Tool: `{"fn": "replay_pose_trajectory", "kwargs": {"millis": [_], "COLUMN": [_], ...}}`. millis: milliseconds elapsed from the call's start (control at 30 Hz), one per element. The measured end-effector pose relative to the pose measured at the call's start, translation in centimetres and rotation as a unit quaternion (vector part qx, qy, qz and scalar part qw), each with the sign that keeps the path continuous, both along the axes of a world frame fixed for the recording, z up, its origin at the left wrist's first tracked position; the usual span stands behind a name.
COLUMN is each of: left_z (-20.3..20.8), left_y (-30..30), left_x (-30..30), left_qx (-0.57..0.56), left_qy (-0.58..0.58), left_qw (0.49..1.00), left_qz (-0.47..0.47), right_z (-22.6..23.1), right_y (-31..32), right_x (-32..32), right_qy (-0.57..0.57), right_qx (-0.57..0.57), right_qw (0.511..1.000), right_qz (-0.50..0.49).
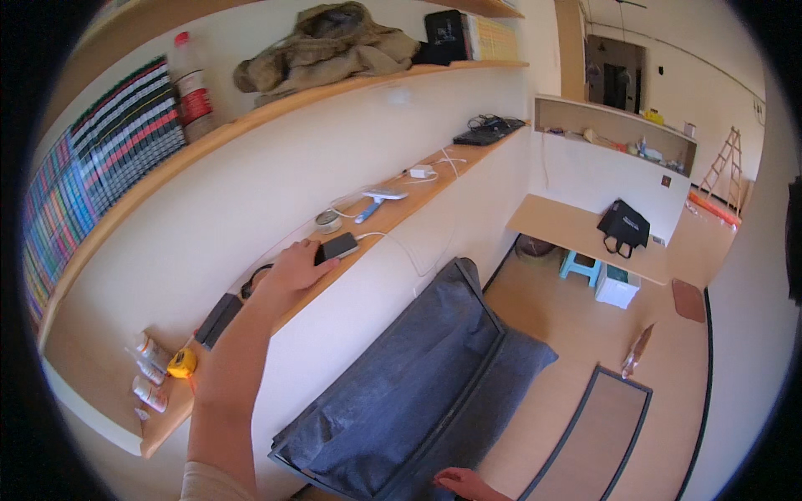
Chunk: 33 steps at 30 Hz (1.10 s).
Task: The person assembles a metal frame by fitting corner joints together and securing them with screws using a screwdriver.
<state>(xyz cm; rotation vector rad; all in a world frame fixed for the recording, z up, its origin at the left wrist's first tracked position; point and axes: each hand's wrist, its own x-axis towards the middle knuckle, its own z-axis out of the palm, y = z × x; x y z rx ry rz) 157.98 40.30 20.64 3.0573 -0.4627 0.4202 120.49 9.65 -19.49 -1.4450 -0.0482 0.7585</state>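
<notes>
My left hand (294, 269) reaches over the narrow wooden shelf (393, 219). Its thumb and fingers close round the near end of a dark rectangular device (340, 247), which has a white cable running from its far end. Beyond the fingers stand a small round tin (328, 222) and a blue and white brush-like tool (381, 200). Black headphones or a looped band (253, 280) lie partly hidden behind my left wrist. Low at the picture's edge, my right hand (462, 482) hangs in front of dark grey fabric, fingers loosely apart and nothing visible in them.
A dark grey fabric cover on a frame (393, 376) leans below the shelf. A black box (219, 321), yellow tape measure (182, 363) and white bottles (150, 392) stand at the near end. Farther off are a desk (568, 230) with a black bag (624, 225) and a blue stool (580, 267).
</notes>
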Motion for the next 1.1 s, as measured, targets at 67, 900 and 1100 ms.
{"fn": "replay_pose_trajectory", "kwargs": {"millis": [67,900,1100], "left_z": [-0.5,3.6,-2.1], "left_y": [0.8,-11.1,-11.0], "left_x": [1.3,-33.4,-30.5], "left_qx": [0.004,0.318,-0.183], "left_qy": [0.022,-0.204,-0.241], "left_qw": [1.000,0.659,0.832], "left_qz": [-0.021,-0.650,-0.464], "right_z": [-4.1,26.3,29.8], "right_y": [-1.9,5.4,2.2], "right_x": [-2.1,-6.4,-4.6], "right_qy": [-0.019,-0.230,-0.398], "right_qx": [-0.009,0.382,0.340], "right_qw": [0.995,0.883,0.794], "right_qz": [-0.100,-0.149,-0.309]}}
